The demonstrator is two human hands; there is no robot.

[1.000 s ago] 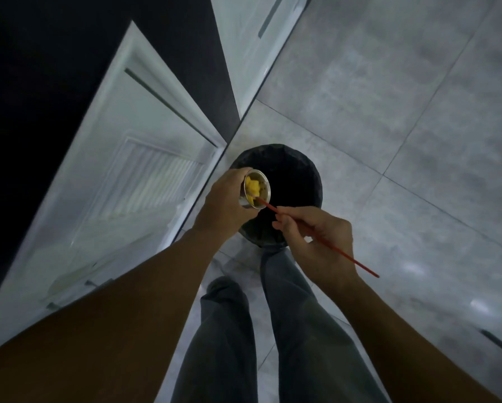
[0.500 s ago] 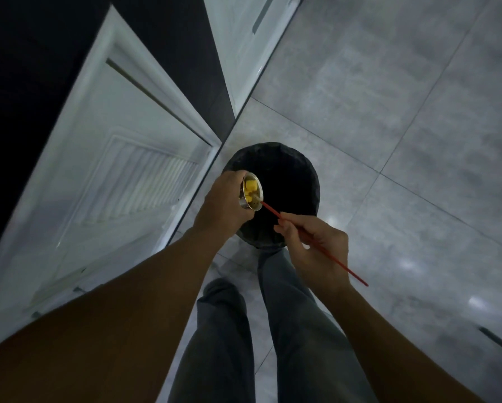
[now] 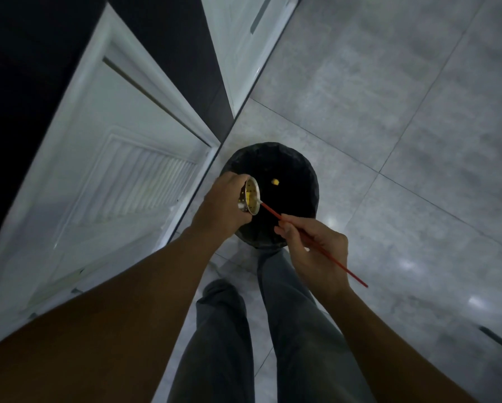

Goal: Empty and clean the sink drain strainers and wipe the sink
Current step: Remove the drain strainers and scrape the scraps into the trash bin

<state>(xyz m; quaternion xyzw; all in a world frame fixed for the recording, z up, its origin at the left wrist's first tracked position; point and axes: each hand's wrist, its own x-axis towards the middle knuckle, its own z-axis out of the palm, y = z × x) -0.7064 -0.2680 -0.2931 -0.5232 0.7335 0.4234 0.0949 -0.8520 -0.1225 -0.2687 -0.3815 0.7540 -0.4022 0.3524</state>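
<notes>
Strainer (image 3: 251, 199): small perforated metal cup, tipped on its side so the open mouth faces right, out over the bin. You have it held above the left part of the bin opening, not touching the rim. A smear of yellow residue clings to the inside wall near the lower lip.

Your left hand (image 3: 223, 209) is wrapped around the strainer's closed end from the left, fingers curled over the top, thumb side underneath. Firm grasp.

Your right hand (image 3: 316, 251) pinches a thin red stick (image 3: 310, 242), a pencil-like grip between thumb and first fingers. The stick runs diagonally: its tip sits inside the strainer's mouth at the lower lip, its back end juts out past your wrist toward the lower right. Whether the tip presses on the metal or only the residue, you cannot tell from here.

One yellow food scrap (image 3: 275, 181) shows against the dark interior of the bin, right of the strainer; airborne or landed, unclear.

Bin (image 3: 308, 175): round, lined with a black bag, standing on the grey tile floor (image 3: 404, 141) just in front of your legs (image 3: 287, 315), grey trousers. Its left side is close to the bottom corner of a white louvred cabinet door (image 3: 113, 170), which stands open.
</notes>
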